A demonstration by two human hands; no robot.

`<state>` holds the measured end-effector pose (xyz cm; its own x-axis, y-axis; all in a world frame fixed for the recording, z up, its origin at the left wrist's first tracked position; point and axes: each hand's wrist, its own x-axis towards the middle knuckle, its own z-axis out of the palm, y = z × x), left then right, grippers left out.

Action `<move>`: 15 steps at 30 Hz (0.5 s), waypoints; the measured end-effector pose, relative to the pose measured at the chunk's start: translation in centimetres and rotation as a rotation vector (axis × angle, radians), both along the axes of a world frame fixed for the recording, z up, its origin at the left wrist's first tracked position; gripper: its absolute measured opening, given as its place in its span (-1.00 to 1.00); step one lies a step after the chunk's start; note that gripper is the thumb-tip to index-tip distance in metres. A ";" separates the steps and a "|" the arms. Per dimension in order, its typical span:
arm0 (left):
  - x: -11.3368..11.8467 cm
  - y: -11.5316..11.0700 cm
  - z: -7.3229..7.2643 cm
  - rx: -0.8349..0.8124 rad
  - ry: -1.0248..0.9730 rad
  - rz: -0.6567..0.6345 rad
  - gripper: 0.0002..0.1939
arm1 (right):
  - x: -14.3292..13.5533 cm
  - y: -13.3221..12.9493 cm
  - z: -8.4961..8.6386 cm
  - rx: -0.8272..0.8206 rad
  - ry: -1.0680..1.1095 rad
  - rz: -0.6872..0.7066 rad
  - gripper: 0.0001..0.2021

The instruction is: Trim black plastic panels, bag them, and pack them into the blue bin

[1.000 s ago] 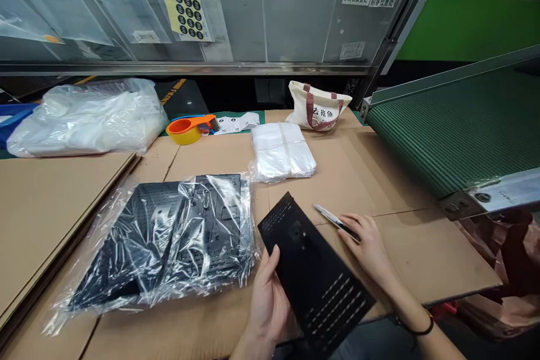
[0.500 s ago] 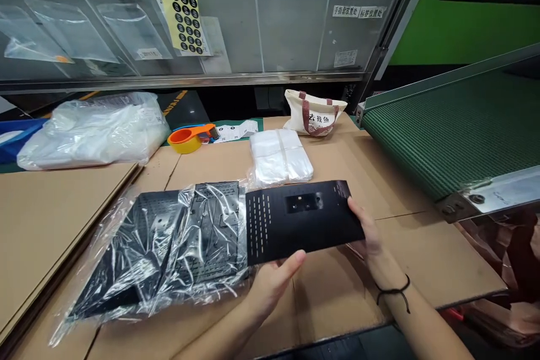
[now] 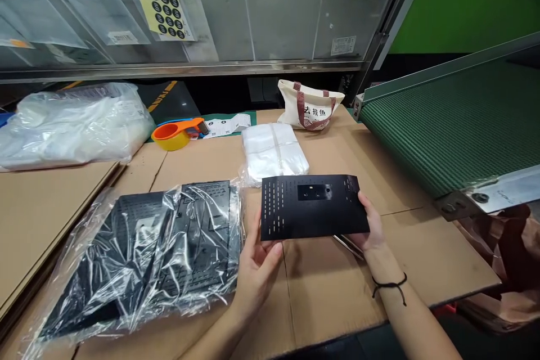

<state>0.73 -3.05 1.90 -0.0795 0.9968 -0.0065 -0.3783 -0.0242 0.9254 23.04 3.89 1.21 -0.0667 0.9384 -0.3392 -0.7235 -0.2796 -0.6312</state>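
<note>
A thin black slotted plate (image 3: 314, 216) is held up above the cardboard-covered table. My left hand (image 3: 259, 261) grips its lower left corner, thumb at the front edge and fingers behind. At the plate's right end, my right hand (image 3: 371, 225) holds the edge, its fingers partly hidden underneath. A thin metallic rod-like item (image 3: 349, 246) shows below the plate by my right hand; whether it is held cannot be made out. To the left, more black slotted plates (image 3: 206, 225) lie in a clear plastic bag. Behind the held plate sits a banded stack of clear bags (image 3: 274, 152).
Cardboard sheets (image 3: 46, 208) lie at the left. A large plastic bundle (image 3: 80, 124), an orange and yellow tape dispenser (image 3: 175, 134) and a cloth bag (image 3: 310, 106) stand along the back. A green conveyor (image 3: 459, 124) juts in at the right.
The held plate has moved right, away from the bagged plates, and is tilted differently. My left hand has closed round its left corner. The view has shifted slightly.
</note>
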 end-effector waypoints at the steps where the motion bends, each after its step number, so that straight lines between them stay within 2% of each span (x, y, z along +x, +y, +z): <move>1: 0.0 -0.1 -0.2 0.000 0.012 -0.009 -0.19 | 0.0 0.0 0.1 -0.001 0.008 -0.003 -0.72; 5: 0.1 -0.4 -1.1 -0.018 0.029 -0.022 -0.16 | 0.0 -0.3 0.2 -0.004 0.007 -0.037 -0.73; 10: -0.1 -0.7 -2.4 0.011 0.027 0.018 -0.29 | 0.0 -0.6 -0.1 0.018 -0.047 -0.022 -0.73; 15: -0.2 -0.7 -2.5 0.014 0.012 -0.031 -0.31 | -0.1 -0.5 -0.2 0.047 -0.037 -0.051 -0.63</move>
